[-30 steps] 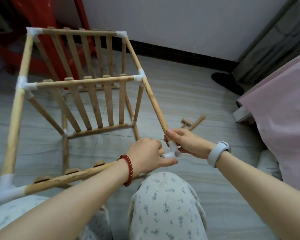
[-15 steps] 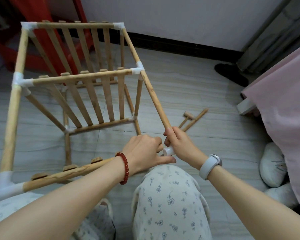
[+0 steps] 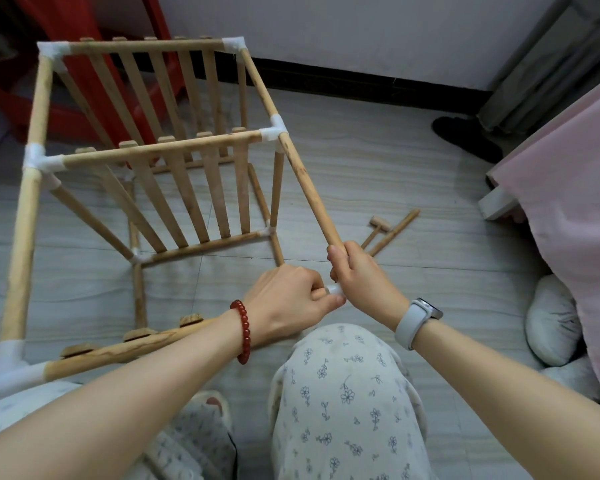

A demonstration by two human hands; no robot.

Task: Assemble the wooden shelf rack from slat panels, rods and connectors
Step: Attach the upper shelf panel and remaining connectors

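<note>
While both hands closed the near corner, misalignment was the risk.
Right hand clenched rod; left hand pinched connector above the knee; skewed push could jam or split it.

The floor is pale grey tile with a faint wood-grain streak and thin grout lines. The part-built wooden rack stands on it, its lower rods and white connectors resting on the tiles. To the right of the rack lie a loose wooden rod and, just beside it, a small wooden mallet. A dark shoe sits near the black skirting board, and a whitish slipper lies at the right by the pink bedcover.
</note>
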